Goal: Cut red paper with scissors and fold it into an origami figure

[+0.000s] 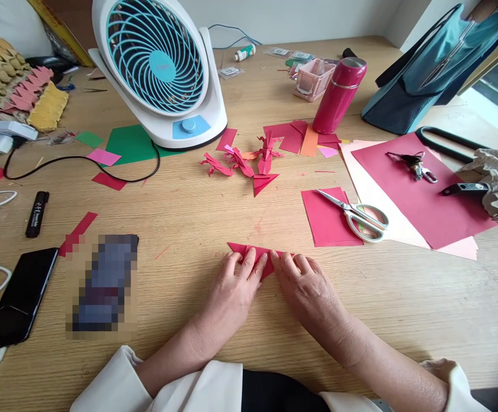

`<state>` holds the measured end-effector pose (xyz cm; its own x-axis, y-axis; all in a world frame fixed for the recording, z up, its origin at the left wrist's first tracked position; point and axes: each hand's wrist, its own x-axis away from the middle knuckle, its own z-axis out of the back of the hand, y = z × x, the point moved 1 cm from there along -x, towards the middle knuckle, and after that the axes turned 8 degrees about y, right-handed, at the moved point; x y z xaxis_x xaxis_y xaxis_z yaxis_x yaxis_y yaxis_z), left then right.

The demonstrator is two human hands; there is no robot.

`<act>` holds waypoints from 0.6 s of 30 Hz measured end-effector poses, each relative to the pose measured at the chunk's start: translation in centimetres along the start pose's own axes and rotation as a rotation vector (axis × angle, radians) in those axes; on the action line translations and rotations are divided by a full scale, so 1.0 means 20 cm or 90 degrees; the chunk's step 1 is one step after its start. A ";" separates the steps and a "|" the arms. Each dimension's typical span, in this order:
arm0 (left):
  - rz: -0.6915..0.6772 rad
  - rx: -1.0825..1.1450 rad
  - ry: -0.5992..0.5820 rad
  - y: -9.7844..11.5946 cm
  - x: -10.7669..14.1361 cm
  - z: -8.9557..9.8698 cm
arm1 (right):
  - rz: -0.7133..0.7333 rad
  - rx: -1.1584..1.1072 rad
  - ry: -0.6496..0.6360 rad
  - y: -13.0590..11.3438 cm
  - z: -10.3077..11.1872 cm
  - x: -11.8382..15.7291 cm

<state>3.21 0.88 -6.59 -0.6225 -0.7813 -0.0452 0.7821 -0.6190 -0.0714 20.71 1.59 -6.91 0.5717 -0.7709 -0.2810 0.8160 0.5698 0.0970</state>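
A folded piece of red paper [269,266] lies flat on the wooden table before me, its long edge facing away and its point towards me. Bent fingers of my left hand [234,286] pinch and press its left half. On the other side my right hand [306,286] grips the right half, fingertips close to the left thumb. Part of the paper is hidden under the fingers. Beyond it sit several small folded red paper figures [240,162] and a red folded triangle [265,183]. To the right, scissors [348,210] rest on red paper squares [321,220].
A white and blue fan [163,68] stands at the back, near a magenta thermos [338,100], a pink basket [311,83] and a teal bag [424,68]. Large red sheets [415,200] with keys lie right. A black phone [21,300], a pixelated device [105,286] and a marker [37,214] lie left.
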 end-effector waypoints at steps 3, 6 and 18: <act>-0.023 -0.040 0.019 0.00 0.01 0.00 | -0.002 0.004 -0.001 0.00 0.00 0.00; -0.005 -0.061 0.040 0.01 0.02 -0.01 | -0.002 0.003 -0.005 0.00 0.01 0.00; 0.020 -0.021 0.124 -0.01 0.06 -0.03 | -0.044 0.013 -0.043 -0.02 0.05 0.01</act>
<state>2.28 0.12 -7.23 -0.5934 -0.7687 -0.2389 0.8023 -0.5887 -0.0986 20.60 1.03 -5.98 0.5174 -0.8263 -0.2224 0.8552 0.5088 0.0989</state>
